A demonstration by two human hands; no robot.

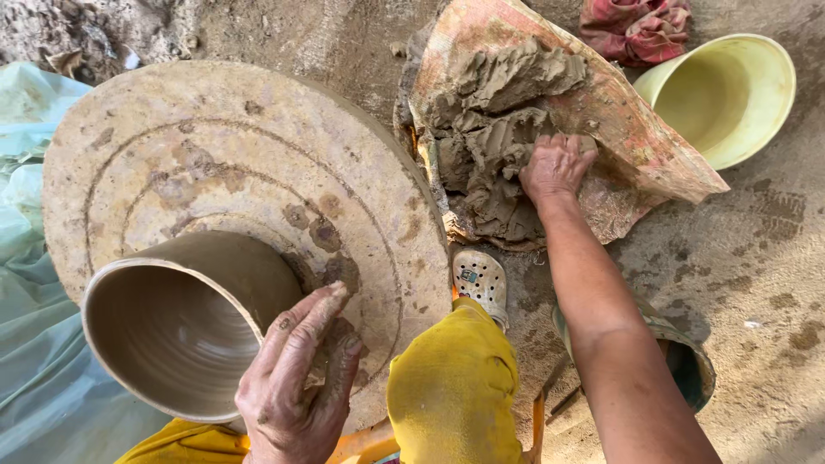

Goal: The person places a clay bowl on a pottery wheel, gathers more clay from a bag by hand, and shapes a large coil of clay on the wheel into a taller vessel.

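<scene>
Head view shows the right hand (pixel 557 165) dug into the soft, heavy grey wet clay heap (pixel 494 146), right of the round stone wheel (pixel 232 163), best scooped from beneath, while the left hand (pixel 296 387), fingers loosely together, rests beside the fragile wet clay pot (pixel 185 318).

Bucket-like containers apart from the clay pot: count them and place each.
2. A pale yellow plastic bucket lies tipped at the upper right, and a dirty greenish container sits below the right forearm, mostly hidden. Others may lie out of frame.
</scene>
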